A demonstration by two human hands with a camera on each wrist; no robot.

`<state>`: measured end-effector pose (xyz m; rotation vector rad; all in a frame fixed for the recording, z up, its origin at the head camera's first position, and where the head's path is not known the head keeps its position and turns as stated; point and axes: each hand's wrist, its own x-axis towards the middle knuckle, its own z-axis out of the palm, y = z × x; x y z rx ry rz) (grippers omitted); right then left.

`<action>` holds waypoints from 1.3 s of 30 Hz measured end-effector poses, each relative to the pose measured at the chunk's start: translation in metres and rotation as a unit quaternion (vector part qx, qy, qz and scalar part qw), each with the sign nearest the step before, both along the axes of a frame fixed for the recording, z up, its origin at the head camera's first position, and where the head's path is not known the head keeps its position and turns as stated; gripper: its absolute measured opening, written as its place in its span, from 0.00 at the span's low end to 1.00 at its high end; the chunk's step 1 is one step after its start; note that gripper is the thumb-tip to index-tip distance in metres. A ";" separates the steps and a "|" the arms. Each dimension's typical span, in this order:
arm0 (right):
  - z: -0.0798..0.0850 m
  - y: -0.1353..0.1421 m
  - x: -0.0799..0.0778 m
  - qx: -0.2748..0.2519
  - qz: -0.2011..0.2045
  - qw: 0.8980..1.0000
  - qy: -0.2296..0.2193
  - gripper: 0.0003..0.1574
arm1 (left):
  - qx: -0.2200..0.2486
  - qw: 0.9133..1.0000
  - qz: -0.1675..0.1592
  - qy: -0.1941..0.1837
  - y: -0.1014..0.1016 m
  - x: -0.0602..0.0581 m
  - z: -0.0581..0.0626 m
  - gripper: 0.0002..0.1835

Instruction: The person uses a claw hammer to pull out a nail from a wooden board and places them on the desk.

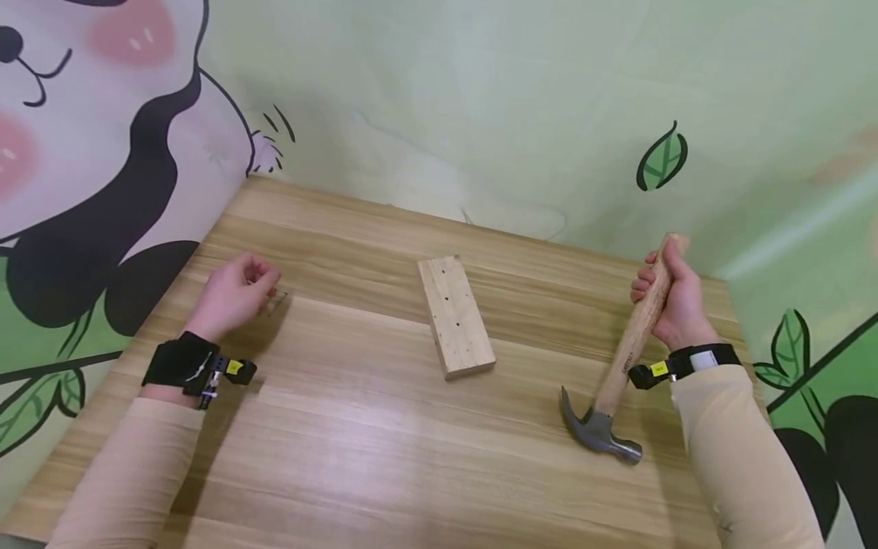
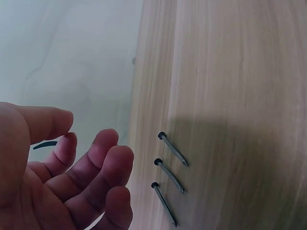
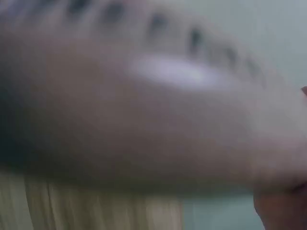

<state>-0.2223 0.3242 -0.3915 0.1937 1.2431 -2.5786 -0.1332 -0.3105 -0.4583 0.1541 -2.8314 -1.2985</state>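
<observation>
My right hand grips the wooden handle of a claw hammer near its end. The steel head points down toward me, over the right side of the table; in the right wrist view the blurred handle fills most of the picture. On the left, my left hand hovers with loosely bent fingers, the thumb close to the index fingertip, and nothing shows held between them. Beside that hand, three nails lie in a row on the table. A wooden block with several dark spots along its top lies near the middle.
The wood-grain table meets a pale green wall at the back. Painted pandas and leaves cover the walls to left and right. Both wrists wear black straps with small cameras.
</observation>
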 end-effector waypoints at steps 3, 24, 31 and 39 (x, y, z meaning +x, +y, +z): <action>-0.003 0.006 -0.003 0.052 0.001 0.998 -0.027 0.20 | 0.001 1.000 0.000 0.002 0.001 0.000 0.000 0.19; -0.056 0.037 -0.026 0.602 0.101 0.789 -0.072 0.47 | 0.007 1.000 -0.009 -0.001 0.017 -0.003 0.004 0.19; -0.063 0.037 -0.029 0.603 0.105 0.788 -0.068 0.50 | 0.016 1.000 -0.007 -0.003 0.019 -0.002 0.004 0.19; -0.046 0.036 -0.029 0.681 0.142 0.717 -0.043 0.56 | -0.003 0.999 -0.031 -0.014 0.042 -0.032 0.007 0.19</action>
